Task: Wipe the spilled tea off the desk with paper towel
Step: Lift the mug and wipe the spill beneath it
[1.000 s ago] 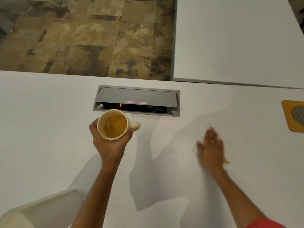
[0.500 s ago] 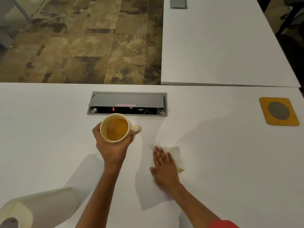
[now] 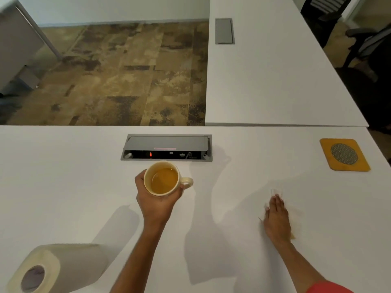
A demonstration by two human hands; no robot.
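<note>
Two hands busy: right hand (image 3: 277, 220) lay flat, pressing paper towel (image 3: 293, 235); left hand (image 3: 157, 205) gripped full mug (image 3: 164, 179). Risk: tilted mug respills onto desk (image 3: 63, 176).

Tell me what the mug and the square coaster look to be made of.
The mug looks like glazed ceramic: thick cream wall, soft sheen. The coaster seems matte yellow rubber or silicone around a grey mesh-like disc; which exactly is unclear.

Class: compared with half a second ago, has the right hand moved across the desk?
Yes. The right hand, pressing the paper towel, has swept rightward, away from the mug and toward the yellow coaster.
</note>
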